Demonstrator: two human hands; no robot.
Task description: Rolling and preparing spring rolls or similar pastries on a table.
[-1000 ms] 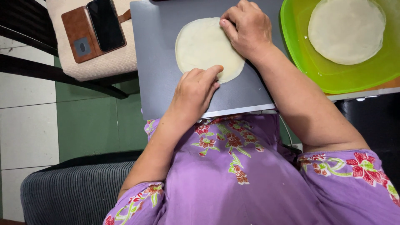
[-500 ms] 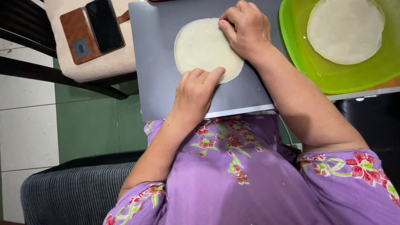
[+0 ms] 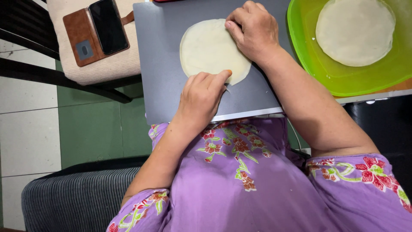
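A thin, pale round dough sheet point(image 3: 210, 49) lies flat on a grey board point(image 3: 163, 86) resting across my lap. My left hand point(image 3: 201, 96) is at the sheet's near edge, with bent fingertips pinching the rim. My right hand point(image 3: 253, 30) sits on the far right edge of the same sheet, its fingers curled down over the rim. A second round dough sheet point(image 3: 354, 32) lies in a bright green tray point(image 3: 343, 81) to the right of the board.
A phone in a brown wallet case point(image 3: 96, 32) lies on a beige chair cushion point(image 3: 107, 68) at the upper left. A dark ribbed seat point(image 3: 73, 197) is at the lower left, over green and white floor tiles point(image 3: 90, 129).
My left hand's fingertips have crept slightly along the sheet's near edge. The right hand and the sheet have stayed where they were.
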